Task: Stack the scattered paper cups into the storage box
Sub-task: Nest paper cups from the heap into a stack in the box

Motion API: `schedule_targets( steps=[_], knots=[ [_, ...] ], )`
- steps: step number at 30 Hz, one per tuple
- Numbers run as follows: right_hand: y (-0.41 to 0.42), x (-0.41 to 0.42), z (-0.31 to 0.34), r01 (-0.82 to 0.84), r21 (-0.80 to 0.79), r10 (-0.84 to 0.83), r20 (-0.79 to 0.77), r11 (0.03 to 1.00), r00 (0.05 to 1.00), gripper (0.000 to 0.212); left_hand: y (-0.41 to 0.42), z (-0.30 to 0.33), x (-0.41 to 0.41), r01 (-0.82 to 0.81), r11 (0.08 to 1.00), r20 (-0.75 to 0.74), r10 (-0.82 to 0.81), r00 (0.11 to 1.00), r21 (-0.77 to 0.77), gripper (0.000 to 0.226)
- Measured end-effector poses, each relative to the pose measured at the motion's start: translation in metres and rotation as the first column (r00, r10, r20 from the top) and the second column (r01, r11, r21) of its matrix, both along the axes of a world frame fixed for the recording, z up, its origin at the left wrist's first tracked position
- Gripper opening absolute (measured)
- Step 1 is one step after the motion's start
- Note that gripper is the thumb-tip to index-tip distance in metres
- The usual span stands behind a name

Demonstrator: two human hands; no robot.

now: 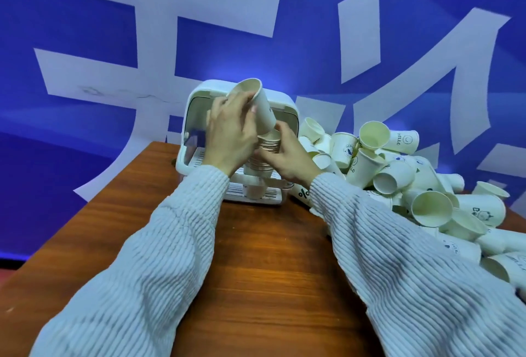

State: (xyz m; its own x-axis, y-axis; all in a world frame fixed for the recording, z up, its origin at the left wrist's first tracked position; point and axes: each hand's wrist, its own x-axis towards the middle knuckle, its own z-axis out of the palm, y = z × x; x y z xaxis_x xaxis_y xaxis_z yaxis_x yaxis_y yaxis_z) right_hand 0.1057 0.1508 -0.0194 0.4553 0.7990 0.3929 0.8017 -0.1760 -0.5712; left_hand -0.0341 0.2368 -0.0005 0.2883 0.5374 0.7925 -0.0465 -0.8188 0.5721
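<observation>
A white storage box (199, 106) with a slatted base stands open at the table's far middle. In front of it, a stack of nested paper cups (263, 157) rises from the box's base. My right hand (287, 154) grips the upper part of this stack. My left hand (230, 131) holds a single white paper cup (263, 109), tilted, its bottom end at the stack's top rim. A big heap of scattered paper cups (398, 174) lies to the right of the box.
The brown wooden table (256, 257) ends in a left edge running diagonally from the box toward me. A blue wall with large white characters (142, 43) stands right behind the table. Loose cups spread to the table's right edge.
</observation>
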Motion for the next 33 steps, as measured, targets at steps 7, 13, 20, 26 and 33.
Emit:
schedule_targets(
  steps=[7,13,20,26,33],
  knots=[
    [-0.003,0.002,-0.002,-0.058,0.040,0.065,-0.225,0.998,0.972,0.120,0.014,0.005,0.026,0.043,0.951,-0.491,0.120,0.863,0.306,0.034],
    [-0.027,0.000,-0.005,-0.004,0.052,0.009,-0.107,0.999,0.994,0.102,0.008,-0.026,0.031,0.033,0.932,-0.580,0.197,0.791,0.362,0.053],
    [-0.078,0.047,-0.007,0.368,-0.268,-0.295,0.277,0.890,0.915,0.075,-0.045,-0.045,0.032,-0.085,0.900,-0.217,0.194,0.957,0.428,0.042],
    [-0.099,0.067,-0.018,0.411,-0.346,-0.263,0.401,0.844,0.877,0.046,-0.094,-0.090,0.057,0.119,0.826,-0.532,0.238,0.812,0.551,0.041],
    [-0.122,0.068,-0.011,0.401,-0.032,-0.372,0.309,0.916,0.875,0.063,-0.095,-0.086,0.091,0.100,0.731,-0.673,0.555,0.489,0.675,0.063]
  ],
)
